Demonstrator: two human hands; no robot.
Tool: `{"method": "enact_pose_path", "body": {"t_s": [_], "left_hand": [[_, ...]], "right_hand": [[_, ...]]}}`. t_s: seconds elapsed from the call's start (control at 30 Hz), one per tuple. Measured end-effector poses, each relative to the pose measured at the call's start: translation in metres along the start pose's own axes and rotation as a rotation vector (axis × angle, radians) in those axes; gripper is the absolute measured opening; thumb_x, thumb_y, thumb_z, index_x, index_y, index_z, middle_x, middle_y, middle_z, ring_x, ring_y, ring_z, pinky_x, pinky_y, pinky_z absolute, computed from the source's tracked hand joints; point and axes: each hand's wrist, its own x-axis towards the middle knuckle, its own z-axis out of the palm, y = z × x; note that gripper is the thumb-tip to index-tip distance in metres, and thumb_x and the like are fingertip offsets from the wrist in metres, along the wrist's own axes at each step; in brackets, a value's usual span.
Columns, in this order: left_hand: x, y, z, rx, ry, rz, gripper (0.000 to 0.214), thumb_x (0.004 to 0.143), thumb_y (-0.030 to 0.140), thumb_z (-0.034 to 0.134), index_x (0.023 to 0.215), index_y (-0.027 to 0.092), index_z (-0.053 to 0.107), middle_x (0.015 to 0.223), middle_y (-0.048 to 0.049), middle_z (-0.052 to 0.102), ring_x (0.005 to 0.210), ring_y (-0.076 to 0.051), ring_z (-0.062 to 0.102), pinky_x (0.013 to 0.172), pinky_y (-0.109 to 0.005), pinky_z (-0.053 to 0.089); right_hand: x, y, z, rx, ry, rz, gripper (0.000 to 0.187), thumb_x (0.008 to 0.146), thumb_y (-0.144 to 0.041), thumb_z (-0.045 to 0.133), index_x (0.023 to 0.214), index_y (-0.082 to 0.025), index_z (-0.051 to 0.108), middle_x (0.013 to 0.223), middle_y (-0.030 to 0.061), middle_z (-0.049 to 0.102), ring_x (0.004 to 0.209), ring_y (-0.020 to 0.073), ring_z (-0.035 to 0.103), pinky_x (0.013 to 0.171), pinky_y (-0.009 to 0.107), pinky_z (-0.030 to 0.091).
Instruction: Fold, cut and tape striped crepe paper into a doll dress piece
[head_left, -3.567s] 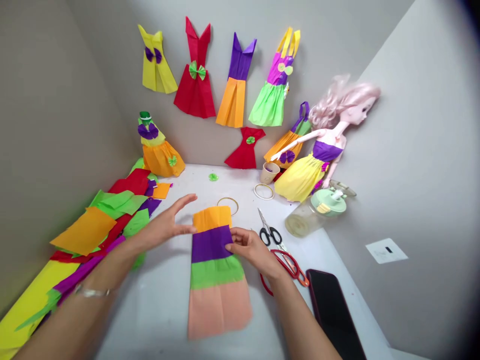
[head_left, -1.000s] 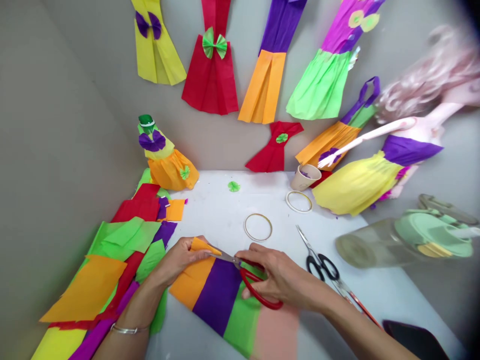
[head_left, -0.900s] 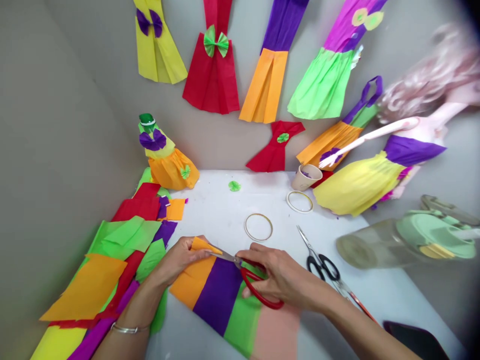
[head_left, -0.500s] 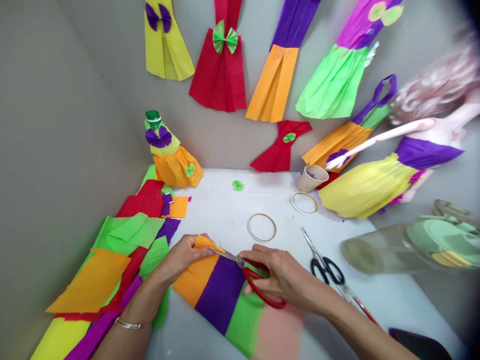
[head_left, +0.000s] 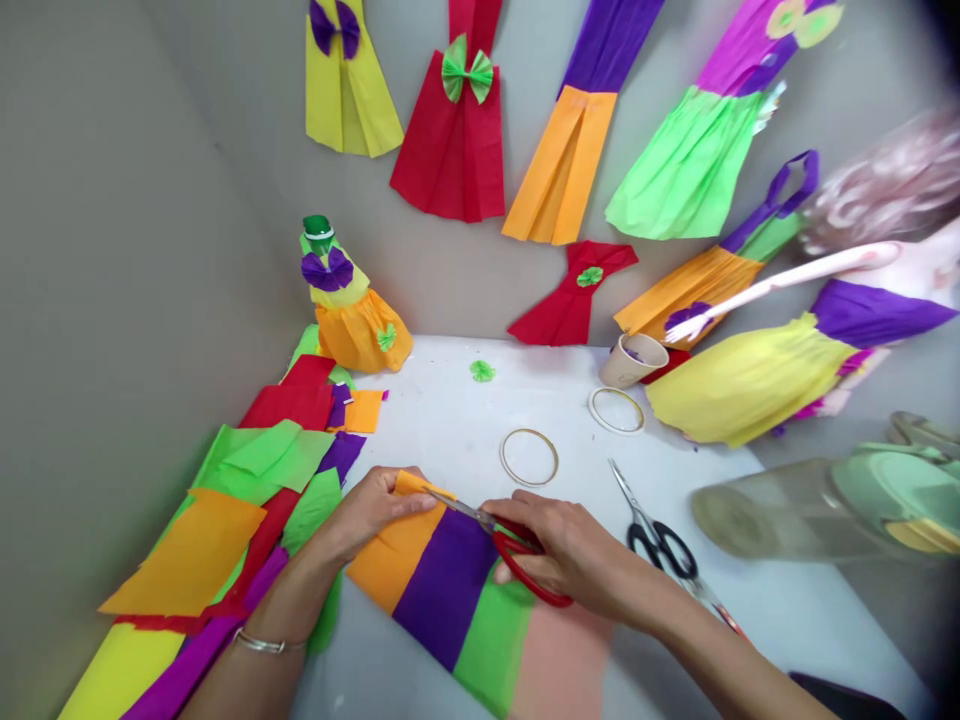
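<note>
A striped paper piece (head_left: 457,590) lies on the white table (head_left: 450,430), banded orange, purple, green and peach. My left hand (head_left: 371,508) pinches the orange end, lifting a small flap there. My right hand (head_left: 570,555) grips red-handled scissors (head_left: 517,560), fingers through the loops. The blades point left and reach into the orange band near my left fingers.
Loose coloured paper sheets (head_left: 225,500) pile up on the left. Black-handled scissors (head_left: 660,540), two rings (head_left: 529,457), a paper cup (head_left: 634,360) and a clear bottle (head_left: 787,510) lie on the right. Paper dresses (head_left: 450,130) hang on the wall; a doll in a yellow skirt (head_left: 750,380) leans right.
Since 3.6 s ago my right hand has picked up the red scissors and my left hand has pinched the orange end. Over the last second the hands barely shift; the view drifts.
</note>
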Motion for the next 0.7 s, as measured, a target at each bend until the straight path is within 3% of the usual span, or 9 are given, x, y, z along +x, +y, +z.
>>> {"method": "enact_pose_path", "body": {"t_s": [0.4,0.7], "left_hand": [[0.002,0.0,-0.001,0.046,0.018,0.035,0.031,0.066,0.04,0.083,0.079,0.015,0.068,0.067,0.0016,0.066,0.058,-0.012,0.057,0.056,-0.021,0.039],[0.002,0.002,0.001,0.077,0.017,0.086,0.028,0.068,0.039,0.081,0.078,0.016,0.07,0.068,0.0023,0.065,0.063,-0.012,0.054,0.059,-0.021,0.038]], "right_hand": [[0.009,-0.004,-0.007,-0.056,-0.049,-0.027,0.031,0.088,-0.046,0.065,0.115,-0.032,0.061,0.091,-0.0018,0.056,0.073,0.0136,0.056,0.067,0.022,0.038],[0.016,-0.013,-0.006,-0.007,-0.037,-0.067,0.026,0.093,-0.048,0.056,0.087,-0.023,0.058,0.078,-0.0035,0.058,0.068,0.0121,0.052,0.065,0.022,0.036]]}}
